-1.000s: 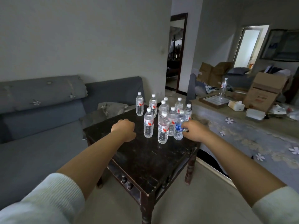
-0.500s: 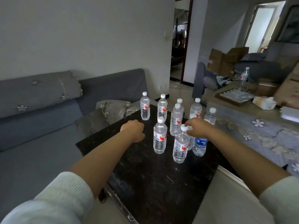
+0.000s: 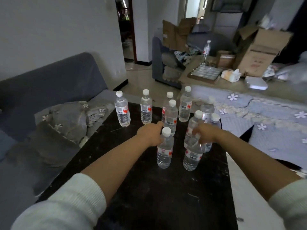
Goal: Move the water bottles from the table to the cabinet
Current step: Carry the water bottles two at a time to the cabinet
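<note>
Table: a dark wooden table stands between a grey sofa on the left and a bed cover with flowers on the right.
Water bottles: ten small clear bottles with white caps stand upright on the far half of the table. All caps are on and there is water inside each.
Back row: the far-left bottle stands near the table's left edge, and the next bottle is just beside it. Three more stand further right.
Front pair: the near-left bottle and the near-right bottle stand apart, nearest to the person.
Left hand: the left hand touches the near-left bottle at its neck. Its fingers are curled round the far side, so it seems to grip it, though part is hidden.
Right hand: the right hand is curled round the top of the near-right bottle. More bottles stand just behind this hand.
Open room: the near half of the table is bare dark wood.
Edges: the right-hand bottles stand close to the table's right edge.
Far off: one more bottle stands well apart by a tray of glasses, a tissue box and cardboard boxes.
</note>
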The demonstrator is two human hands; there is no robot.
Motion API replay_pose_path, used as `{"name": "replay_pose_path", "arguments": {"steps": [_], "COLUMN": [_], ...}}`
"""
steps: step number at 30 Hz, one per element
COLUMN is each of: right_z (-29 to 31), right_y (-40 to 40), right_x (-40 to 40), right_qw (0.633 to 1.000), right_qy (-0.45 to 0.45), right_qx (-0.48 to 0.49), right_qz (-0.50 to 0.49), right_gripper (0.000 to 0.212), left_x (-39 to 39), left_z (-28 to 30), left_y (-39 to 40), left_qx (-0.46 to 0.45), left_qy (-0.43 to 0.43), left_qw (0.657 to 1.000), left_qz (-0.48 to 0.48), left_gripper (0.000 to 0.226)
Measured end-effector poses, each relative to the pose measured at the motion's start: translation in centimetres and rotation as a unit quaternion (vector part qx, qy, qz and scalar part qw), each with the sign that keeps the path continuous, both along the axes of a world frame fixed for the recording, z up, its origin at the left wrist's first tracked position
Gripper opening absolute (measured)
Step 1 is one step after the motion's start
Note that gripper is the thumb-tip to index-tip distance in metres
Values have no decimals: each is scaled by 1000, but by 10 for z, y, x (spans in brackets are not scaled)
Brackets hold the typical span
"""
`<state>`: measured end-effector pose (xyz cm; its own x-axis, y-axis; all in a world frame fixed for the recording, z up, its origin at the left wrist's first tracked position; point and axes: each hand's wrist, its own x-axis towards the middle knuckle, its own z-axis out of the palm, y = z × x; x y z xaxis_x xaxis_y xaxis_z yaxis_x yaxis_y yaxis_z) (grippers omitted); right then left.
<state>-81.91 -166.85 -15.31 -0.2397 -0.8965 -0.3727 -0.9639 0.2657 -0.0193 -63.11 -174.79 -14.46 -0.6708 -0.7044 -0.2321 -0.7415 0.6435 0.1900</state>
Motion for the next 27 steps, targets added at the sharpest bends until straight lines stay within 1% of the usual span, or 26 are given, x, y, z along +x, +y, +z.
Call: {"name": "replay_pose_path", "arguments": {"steps": [3, 4, 7, 12, 16, 20, 24, 27], "right_z": [-7, -9, -13, -18, -21, -20, -19, -22], "right_y": [0, -1, -4, 2, 13, 27, 45, 57], "right_x": [1, 1, 2, 5, 10, 15, 27, 38], "right_qw": [1000, 1000, 1000, 999, 996, 990, 980, 964], "right_qy": [-2, -4, -5, -16, -25, -38, -41, -51], "right_qx": [-1, 0, -4, -37, -74, -109, -135, -162], "right_qz": [-22, -25, -30, -32, -39, -79, -141, -205], "right_gripper": [45, 44, 40, 38, 40, 43, 39, 34], "left_x": [-11, -15, -26, -36, -37, -41, -44, -45], "left_z": [-6, -7, -17, -32, -35, -34, -33, -30], "left_y": [-10, -11, -14, -12, -14, -17, -17, -16], "left_qx": [30, 35, 43, 51, 37, 34, 28, 20], "left_qy": [26, 27, 24, 36, 25, 16, -9, -22], "left_qw": [999, 998, 996, 997, 998, 998, 993, 985], "left_qz": [-29, -42, -72, -37, -39, -52, -112, -171], "left_gripper": [70, 69, 54, 49, 43, 42, 35, 28]}}
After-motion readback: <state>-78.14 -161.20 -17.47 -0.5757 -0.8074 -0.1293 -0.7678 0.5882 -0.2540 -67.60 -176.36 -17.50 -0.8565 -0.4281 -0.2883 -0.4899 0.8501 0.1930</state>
